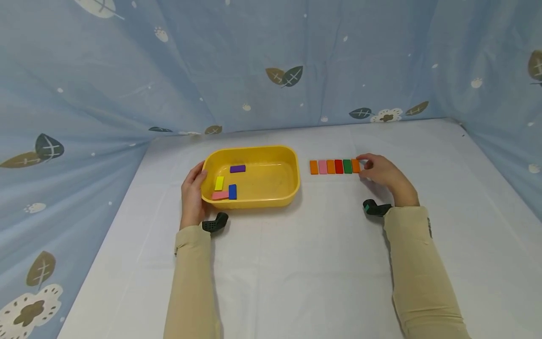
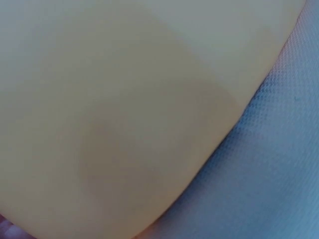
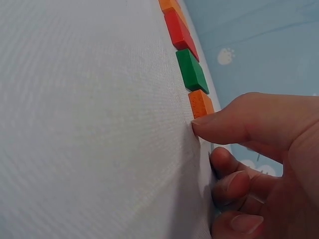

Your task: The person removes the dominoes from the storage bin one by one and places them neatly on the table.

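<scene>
Blue printed cloth (image 1: 237, 56) behind white-covered table (image 1: 296, 282): yellow tray (image 1: 267, 181) and row of six blocks (image 1: 338, 166)

Backing: leaf, flower and paw motifs; fills the upper frame and both sides.

Left sleeve (image 1: 190, 287): beige, entering from the lower edge, left of centre.

Left hand (image 1: 192, 197): clasping the tray's left end, thumb at the rim. Left-wrist view: blurred yellowish surface over most of the frame, a sliver of finger at the lower left corner.

Left black wrist device (image 1: 215, 222): just below the tray's lower left corner.

Tray: oblong, rounded corners, on the table left of centre. Contents, four blocks: yellow block (image 1: 219, 183), near the left wall; pink block (image 1: 219, 195), lower left corner; blue block (image 1: 232, 191), at the pink one's right end; purple block (image 1: 238, 168), apart, towards the upper wall.

Row: right of the tray, near mid-frame height, blocks side by side. Sequence: first orange block (image 1: 314, 167); second pink block (image 1: 323, 167); middle orange block (image 1: 330, 166); red block (image 1: 338, 166); green block (image 1: 347, 166); end orange block (image 1: 355, 165).

Right hand (image 1: 383, 172): well apart from the left, thumb and forefinger pinching the end orange block at its two short ends; remaining fingers bent.

Right black wrist device (image 1: 376, 207): below that hand.

Right sleeve (image 1: 423, 278): beige, lower right.
</scene>
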Action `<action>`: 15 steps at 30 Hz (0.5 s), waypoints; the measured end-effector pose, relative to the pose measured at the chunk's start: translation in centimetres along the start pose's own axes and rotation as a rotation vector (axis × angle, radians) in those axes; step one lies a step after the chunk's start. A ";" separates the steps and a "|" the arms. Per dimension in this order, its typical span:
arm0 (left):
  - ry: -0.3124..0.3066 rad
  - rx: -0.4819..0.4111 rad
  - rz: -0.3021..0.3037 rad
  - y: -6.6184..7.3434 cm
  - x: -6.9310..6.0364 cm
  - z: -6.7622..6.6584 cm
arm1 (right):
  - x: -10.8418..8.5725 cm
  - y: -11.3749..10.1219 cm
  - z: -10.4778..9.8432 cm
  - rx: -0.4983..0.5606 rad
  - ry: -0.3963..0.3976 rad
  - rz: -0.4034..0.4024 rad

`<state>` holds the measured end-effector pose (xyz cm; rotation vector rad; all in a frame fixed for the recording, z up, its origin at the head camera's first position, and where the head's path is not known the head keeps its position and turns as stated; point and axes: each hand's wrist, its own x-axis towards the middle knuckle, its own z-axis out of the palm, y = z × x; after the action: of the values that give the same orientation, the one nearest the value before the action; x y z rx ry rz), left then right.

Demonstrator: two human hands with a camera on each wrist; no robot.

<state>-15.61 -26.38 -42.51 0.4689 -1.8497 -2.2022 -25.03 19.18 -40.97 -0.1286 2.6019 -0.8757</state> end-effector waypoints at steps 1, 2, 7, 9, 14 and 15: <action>-0.003 -0.004 0.000 0.0 0.0 0.0 | 0.0 0.0 0.0 0.006 -0.001 0.000; -0.003 0.002 0.000 0.0 0.0 0.0 | -0.1 0.0 0.0 0.012 -0.003 -0.002; -0.005 0.012 0.006 -0.1 0.0 -0.1 | -0.1 0.1 -0.2 0.022 -0.021 -0.012; -0.008 0.015 0.011 -0.1 0.0 -0.1 | -0.2 0.2 -0.4 0.027 -0.026 -0.014; -0.010 0.023 0.012 -0.1 -0.1 -0.1 | -0.4 0.1 -0.5 0.082 0.052 -0.024; -0.010 0.024 0.008 -0.1 -0.1 -0.1 | -0.4 0.1 -0.4 0.096 0.089 -0.036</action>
<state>-15.47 -26.37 -42.65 0.4545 -1.8812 -2.1834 -24.85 19.60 -40.62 -0.1121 2.6405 -1.0397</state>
